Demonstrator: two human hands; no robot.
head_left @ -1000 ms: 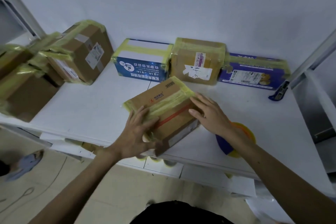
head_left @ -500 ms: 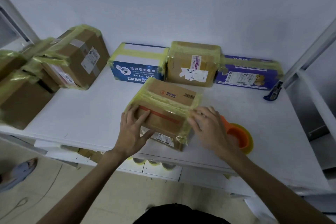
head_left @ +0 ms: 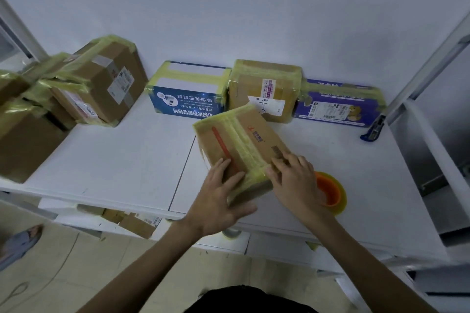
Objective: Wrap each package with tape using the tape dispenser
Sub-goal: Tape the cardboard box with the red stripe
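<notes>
A brown cardboard package with a red stripe and a band of yellow tape lies on the white table, its long side running away from me. My left hand holds its near left end, fingers flat on top and thumb along the near face. My right hand rests on its near right corner with fingers spread. An orange tape dispenser with a yellow tape roll stands on the table just right of my right hand, partly hidden by it.
Taped packages line the wall: a blue-and-white box, a brown box, a purple box. More taped brown boxes pile up at left. A blue utility knife lies at the right. Boxes sit under the table.
The package has been turned on the table, so its long side now runs away from me. Both hands shifted to its near end.
</notes>
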